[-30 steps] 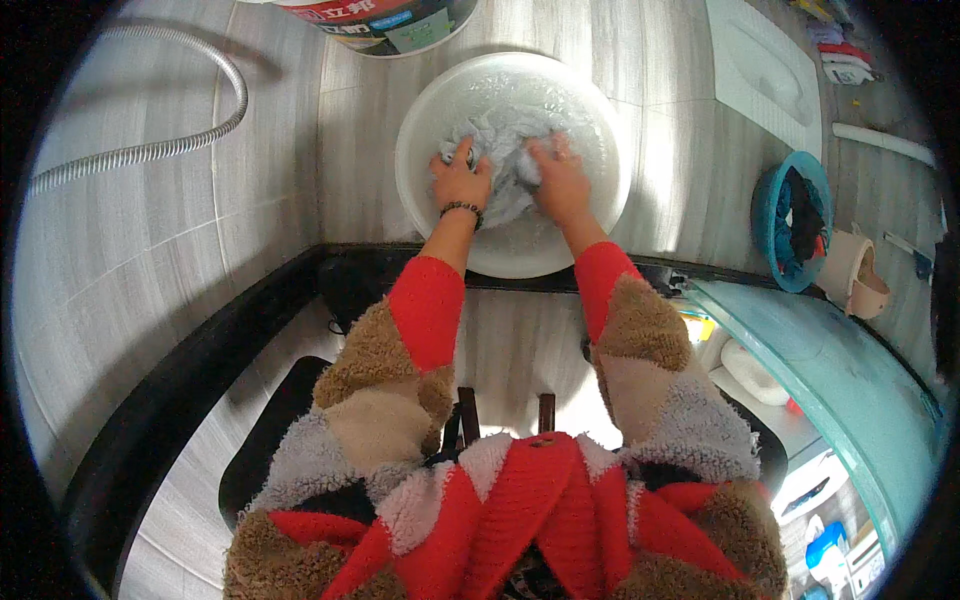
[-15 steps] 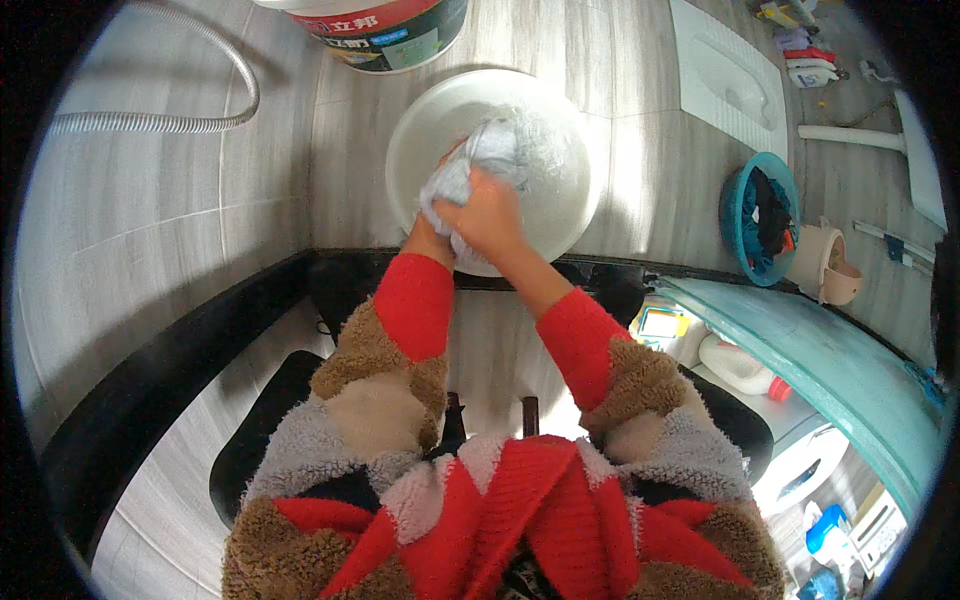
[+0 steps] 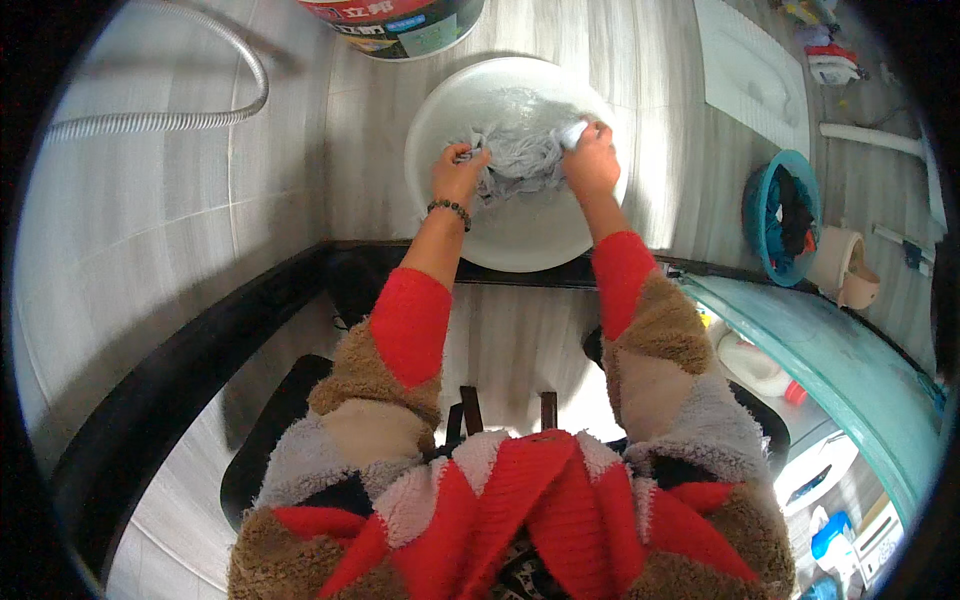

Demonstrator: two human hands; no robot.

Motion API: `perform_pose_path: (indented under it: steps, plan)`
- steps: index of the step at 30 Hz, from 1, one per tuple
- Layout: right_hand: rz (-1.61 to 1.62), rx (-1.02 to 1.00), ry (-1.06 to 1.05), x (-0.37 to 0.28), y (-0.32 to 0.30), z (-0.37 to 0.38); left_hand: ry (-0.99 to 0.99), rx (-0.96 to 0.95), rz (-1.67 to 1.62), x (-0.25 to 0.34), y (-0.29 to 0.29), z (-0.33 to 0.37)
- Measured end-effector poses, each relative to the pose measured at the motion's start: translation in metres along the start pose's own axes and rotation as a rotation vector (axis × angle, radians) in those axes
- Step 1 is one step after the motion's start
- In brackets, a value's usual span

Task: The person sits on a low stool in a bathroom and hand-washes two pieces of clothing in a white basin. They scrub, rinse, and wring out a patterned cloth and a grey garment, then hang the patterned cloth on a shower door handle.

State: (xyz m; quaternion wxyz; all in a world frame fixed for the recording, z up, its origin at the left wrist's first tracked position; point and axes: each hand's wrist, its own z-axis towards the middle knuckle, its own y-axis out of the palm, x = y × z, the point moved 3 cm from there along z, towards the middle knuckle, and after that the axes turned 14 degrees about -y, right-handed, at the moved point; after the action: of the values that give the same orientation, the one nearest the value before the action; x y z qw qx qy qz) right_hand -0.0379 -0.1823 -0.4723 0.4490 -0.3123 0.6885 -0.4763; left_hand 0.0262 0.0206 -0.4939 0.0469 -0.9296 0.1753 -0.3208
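Note:
A round white basin [image 3: 520, 248] stands on the floor in front of me with water in it. A wet grey cloth [image 3: 525, 160] lies spread and crumpled across it. My left hand [image 3: 460, 173], with a beaded bracelet at the wrist, pinches the cloth's left end. At the opposite end, my right hand [image 3: 593, 162] is closed at the cloth. A smooth white piece [image 3: 574, 133] shows at its fingertips; whether it is part of the cloth or a separate thing, I cannot tell.
A large paint bucket [image 3: 410, 35] stands beyond the basin. To the right are a squat toilet [image 3: 755, 75], a blue-green tub [image 3: 762, 235] of dark clothes and a glass panel [image 3: 810, 345]. A black ledge [image 3: 180, 350] curves along the left. A metal hose [image 3: 170, 123] hangs there.
My hands were together, squeezing the bunched cloth at the basin's left. They are now apart, one at each end, and the cloth is spread between them. The view has shifted slightly.

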Motion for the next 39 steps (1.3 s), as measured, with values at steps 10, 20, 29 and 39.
perform_pose_path:
  steps: [10,20,29,39]
  plan:
    - [0.244,-0.111,0.146,0.003,0.058,0.005,-0.057,-0.026,0.202,-0.030,0.013,0.028]
    - [0.693,-0.098,-0.193,-0.119,-0.018,-0.054,-0.274,-1.154,-0.938,-0.019,0.027,0.025]
    - [0.239,0.205,-0.053,-0.090,-0.036,0.020,-0.155,-0.372,-0.772,0.017,0.041,-0.015]
    - [0.157,0.097,0.134,-0.011,0.029,-0.027,0.172,0.191,0.220,-0.006,0.000,0.012]
